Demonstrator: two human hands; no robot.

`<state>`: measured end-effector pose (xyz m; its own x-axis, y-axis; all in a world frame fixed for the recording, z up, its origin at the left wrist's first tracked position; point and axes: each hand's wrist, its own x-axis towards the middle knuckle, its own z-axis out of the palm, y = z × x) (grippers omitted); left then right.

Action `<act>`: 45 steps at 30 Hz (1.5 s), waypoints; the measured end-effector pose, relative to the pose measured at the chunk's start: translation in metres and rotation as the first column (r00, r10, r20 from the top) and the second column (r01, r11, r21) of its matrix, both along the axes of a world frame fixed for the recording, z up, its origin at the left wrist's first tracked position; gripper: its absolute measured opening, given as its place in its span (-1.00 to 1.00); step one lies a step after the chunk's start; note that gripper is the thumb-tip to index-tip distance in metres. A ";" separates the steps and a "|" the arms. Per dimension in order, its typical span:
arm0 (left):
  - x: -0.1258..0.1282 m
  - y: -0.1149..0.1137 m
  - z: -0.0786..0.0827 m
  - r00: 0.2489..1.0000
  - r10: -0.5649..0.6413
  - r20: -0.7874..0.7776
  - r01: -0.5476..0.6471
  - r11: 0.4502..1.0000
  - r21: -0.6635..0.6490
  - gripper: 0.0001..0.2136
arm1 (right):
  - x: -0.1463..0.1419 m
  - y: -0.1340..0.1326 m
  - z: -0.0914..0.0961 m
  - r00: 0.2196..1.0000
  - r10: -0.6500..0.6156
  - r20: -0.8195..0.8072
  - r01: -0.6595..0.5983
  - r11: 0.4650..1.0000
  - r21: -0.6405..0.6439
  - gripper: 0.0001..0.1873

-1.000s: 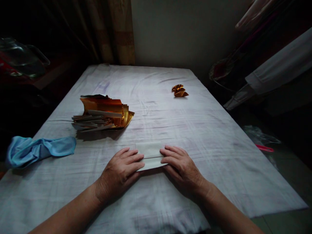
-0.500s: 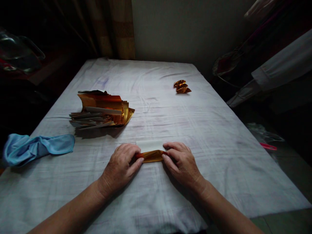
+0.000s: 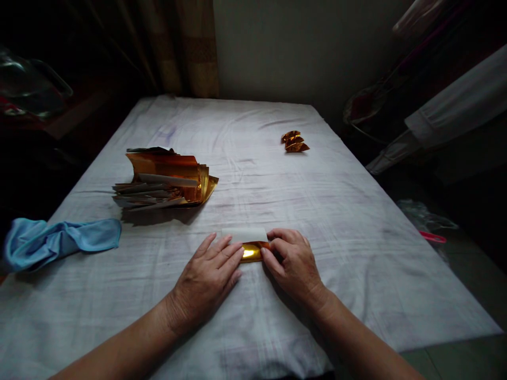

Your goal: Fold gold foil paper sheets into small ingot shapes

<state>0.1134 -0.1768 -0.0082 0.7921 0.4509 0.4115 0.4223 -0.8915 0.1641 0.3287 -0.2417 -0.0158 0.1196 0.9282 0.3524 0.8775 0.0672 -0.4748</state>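
Note:
A small sheet of gold foil paper (image 3: 252,251) with a white back lies folded on the white cloth (image 3: 277,179) near the table's front edge. My left hand (image 3: 208,277) rests flat on its left end with the fingers stretched out. My right hand (image 3: 291,261) pinches its right end, fingers curled on the fold. The gold side shows along the near fold and the white back shows just beyond it.
A stack of gold foil sheets (image 3: 166,179) sits at the middle left. A crumpled blue cloth (image 3: 59,240) lies at the left edge. Small folded gold pieces (image 3: 293,142) lie at the far right. A dark glass vessel (image 3: 27,79) stands off the table at upper left.
The paper showed only its white back, then its near edge was rolled over so the gold side shows. My left hand went from pinching to lying flat on the fold.

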 end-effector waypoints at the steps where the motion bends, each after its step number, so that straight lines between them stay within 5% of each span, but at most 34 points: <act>1: 0.000 -0.003 -0.001 1.000 -0.023 -0.021 0.022 1.000 -0.021 -0.70 | 0.000 0.000 0.000 1.000 0.000 0.005 0.000 1.000 0.008 -0.82; 10: 0.004 -0.020 -0.009 0.969 -0.149 -0.197 0.124 0.984 -0.129 -0.37 | -0.002 -0.001 -0.002 1.000 -0.014 0.002 0.014 1.000 0.024 -0.80; 27: 0.006 -0.019 -0.010 0.957 -0.185 -0.225 0.117 0.952 -0.283 -0.32 | -0.001 -0.001 -0.004 0.997 -0.004 0.074 0.003 1.000 0.005 -0.86; 45: 0.007 -0.021 -0.008 0.970 -0.191 -0.151 0.138 0.941 -0.308 -0.37 | 0.001 0.000 -0.007 0.999 0.019 0.043 -0.020 1.000 0.015 -0.89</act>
<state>0.1204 -0.1980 -0.0165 0.9130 0.3872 0.1285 0.3195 -0.8744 0.3651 0.3296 -0.2421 -0.0225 0.0863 0.9247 0.3707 0.8956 0.0910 -0.4355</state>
